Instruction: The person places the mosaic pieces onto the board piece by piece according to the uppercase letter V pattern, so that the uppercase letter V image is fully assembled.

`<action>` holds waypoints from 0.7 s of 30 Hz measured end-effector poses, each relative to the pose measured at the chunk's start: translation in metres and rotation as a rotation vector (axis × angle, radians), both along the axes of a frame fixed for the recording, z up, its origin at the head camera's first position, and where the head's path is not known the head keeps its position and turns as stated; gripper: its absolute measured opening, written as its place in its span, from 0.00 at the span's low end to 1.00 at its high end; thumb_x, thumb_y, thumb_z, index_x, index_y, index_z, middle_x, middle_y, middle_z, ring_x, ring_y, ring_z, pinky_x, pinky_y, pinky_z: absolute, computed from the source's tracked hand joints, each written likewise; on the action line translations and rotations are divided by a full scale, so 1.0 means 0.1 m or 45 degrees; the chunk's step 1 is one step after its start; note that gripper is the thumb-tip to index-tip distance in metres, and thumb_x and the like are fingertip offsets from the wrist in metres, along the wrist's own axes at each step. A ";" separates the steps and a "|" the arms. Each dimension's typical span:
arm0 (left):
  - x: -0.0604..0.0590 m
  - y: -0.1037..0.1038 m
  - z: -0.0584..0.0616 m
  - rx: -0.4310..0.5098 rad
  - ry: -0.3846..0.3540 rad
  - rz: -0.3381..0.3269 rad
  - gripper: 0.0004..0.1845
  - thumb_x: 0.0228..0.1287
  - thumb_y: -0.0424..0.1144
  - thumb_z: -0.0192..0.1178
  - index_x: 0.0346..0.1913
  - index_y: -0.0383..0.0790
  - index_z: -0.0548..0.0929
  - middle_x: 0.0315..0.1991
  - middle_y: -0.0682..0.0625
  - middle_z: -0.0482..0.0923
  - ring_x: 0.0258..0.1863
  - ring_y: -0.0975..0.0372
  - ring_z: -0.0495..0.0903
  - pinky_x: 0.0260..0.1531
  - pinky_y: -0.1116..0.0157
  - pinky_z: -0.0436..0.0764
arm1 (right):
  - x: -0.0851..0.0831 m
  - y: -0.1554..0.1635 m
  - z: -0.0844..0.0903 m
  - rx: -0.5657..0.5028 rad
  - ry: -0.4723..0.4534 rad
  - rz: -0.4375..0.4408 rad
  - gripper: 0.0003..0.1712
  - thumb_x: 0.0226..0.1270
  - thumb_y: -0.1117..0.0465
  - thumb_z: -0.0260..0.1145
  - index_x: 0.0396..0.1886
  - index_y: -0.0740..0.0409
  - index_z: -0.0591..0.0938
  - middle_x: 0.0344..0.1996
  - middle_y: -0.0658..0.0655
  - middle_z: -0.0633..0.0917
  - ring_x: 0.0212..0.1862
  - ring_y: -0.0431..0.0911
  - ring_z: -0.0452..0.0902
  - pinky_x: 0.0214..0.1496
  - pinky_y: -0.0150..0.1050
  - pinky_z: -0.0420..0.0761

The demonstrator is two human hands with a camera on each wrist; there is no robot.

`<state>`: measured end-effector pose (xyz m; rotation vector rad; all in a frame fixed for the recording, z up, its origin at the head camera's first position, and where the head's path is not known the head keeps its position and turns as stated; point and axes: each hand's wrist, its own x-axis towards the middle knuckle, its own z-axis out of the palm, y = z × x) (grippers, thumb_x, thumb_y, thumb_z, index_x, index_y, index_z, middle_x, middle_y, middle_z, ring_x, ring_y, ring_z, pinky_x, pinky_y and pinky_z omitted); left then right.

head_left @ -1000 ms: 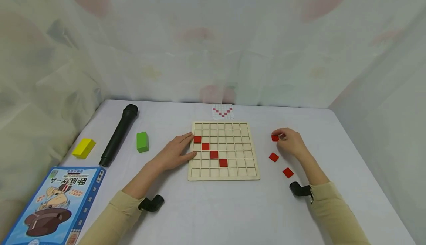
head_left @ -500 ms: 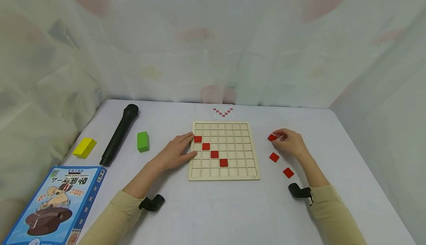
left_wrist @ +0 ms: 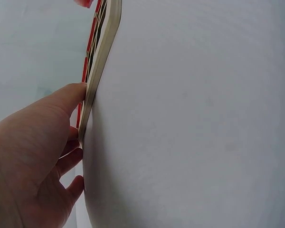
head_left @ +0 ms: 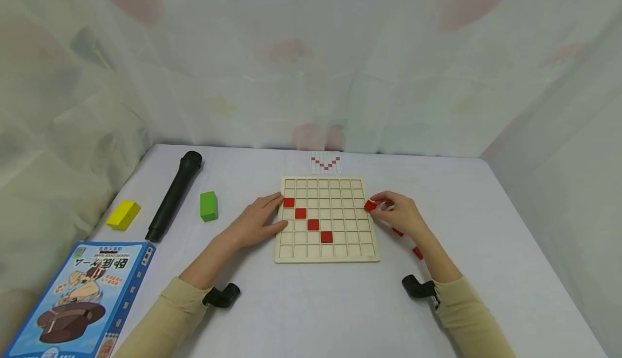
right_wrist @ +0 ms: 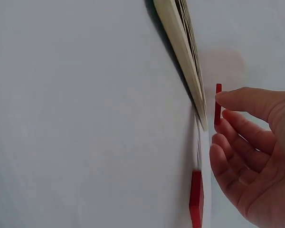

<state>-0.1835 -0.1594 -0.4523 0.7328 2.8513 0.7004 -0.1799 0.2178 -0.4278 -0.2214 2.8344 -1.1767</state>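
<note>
A wooden grid board (head_left: pixel 340 251) lies in the middle of the table, with several red square tiles set in its cells along a diagonal, one of them a tile (head_left: pixel 326 237) at its lower end. My left hand (head_left: pixel 255 222) rests against the board's left edge, fingers extended, the thumb and fingertips at the rim. Between thumb and fingers my right hand (head_left: pixel 400 215) pinches another red tile (right_wrist: pixel 218 104), held up at the board's right edge. Below that hand two loose red tiles lie on the cloth, partly hidden by the hand and forearm; one is the lower tile (head_left: pixel 417 252).
A small pattern card (head_left: pixel 326 162) with a red V of squares lies behind the board. To the left are a green block (head_left: pixel 209 207), a black microphone-shaped stick (head_left: pixel 174 198), a yellow block (head_left: pixel 123 215) and a blue game box (head_left: pixel 78 298).
My right hand has lifted a red tile from the table and carried it left to the board's right edge. The left hand has stayed in place.
</note>
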 end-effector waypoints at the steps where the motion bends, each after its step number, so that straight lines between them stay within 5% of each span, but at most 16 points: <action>1: 0.00 0.00 0.00 0.000 -0.002 0.000 0.42 0.67 0.55 0.59 0.75 0.35 0.59 0.75 0.43 0.56 0.72 0.48 0.57 0.67 0.46 0.60 | 0.01 -0.04 0.00 -0.010 0.003 0.023 0.18 0.61 0.59 0.71 0.51 0.55 0.83 0.38 0.54 0.84 0.42 0.48 0.77 0.39 0.40 0.77; 8: 0.01 0.00 0.02 0.003 0.001 -0.003 0.41 0.67 0.54 0.60 0.74 0.34 0.59 0.74 0.42 0.56 0.72 0.47 0.57 0.67 0.46 0.60 | 0.04 -0.32 -0.01 -0.082 -0.012 0.178 0.17 0.57 0.64 0.72 0.47 0.57 0.84 0.31 0.51 0.81 0.38 0.46 0.77 0.39 0.39 0.77; 21: 0.01 0.00 0.03 0.009 -0.001 0.001 0.41 0.68 0.55 0.59 0.74 0.34 0.60 0.74 0.42 0.57 0.72 0.47 0.57 0.67 0.46 0.60 | 0.13 -0.54 -0.03 -0.083 0.016 0.378 0.10 0.59 0.68 0.71 0.41 0.57 0.85 0.34 0.51 0.82 0.38 0.43 0.77 0.43 0.37 0.81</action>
